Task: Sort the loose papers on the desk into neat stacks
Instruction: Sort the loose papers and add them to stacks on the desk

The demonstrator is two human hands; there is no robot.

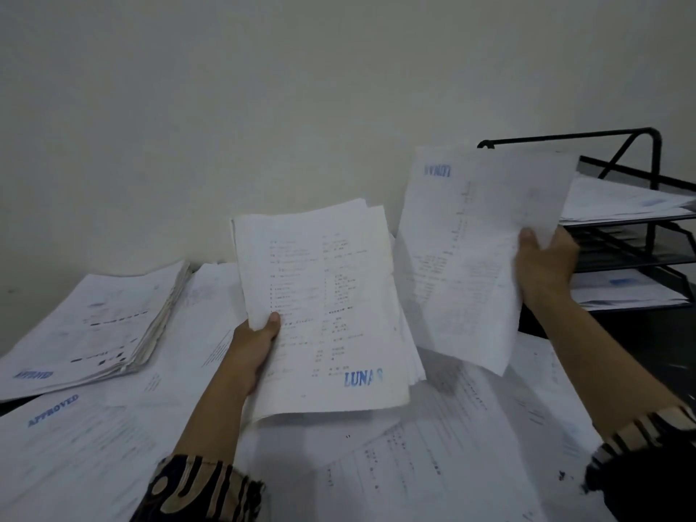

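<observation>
**Over the bench, two handfuls of paper in the air**

Above the cluttered bench (67, 457), from the head view, I see my left hand (250, 356) holding a thick bundle (324, 310) stamped LUNAS, thumb on the front face near its lower left corner, fingers hidden behind. My right hand (546, 265) pinches a sheet (467, 258) by its right edge; it hangs tilted, with a mirrored blue stamp showing through at its top, so I judge I see its back. Both grips are closed on paper, neither wide.

Loose papers (433, 469) cover the bench below, overlapping at all angles, some stamped APPROVED. One squared stack (94, 325) lies at far left. A black tray rack (632, 235) stands at right, with papers in its tiers.

Risks as I judge them:
- The bundle is held at one corner only. Its far sheets already fan out on the right side, so a tilt could let them slide down into the mess.
- The sheet is limp and blurred; it could fold or slip from the pinch.
- It faces away from me, so I could misread the stamp and file it wrongly.
- My right sleeve (640, 427) hangs just above the loose papers and could drag them.
</observation>
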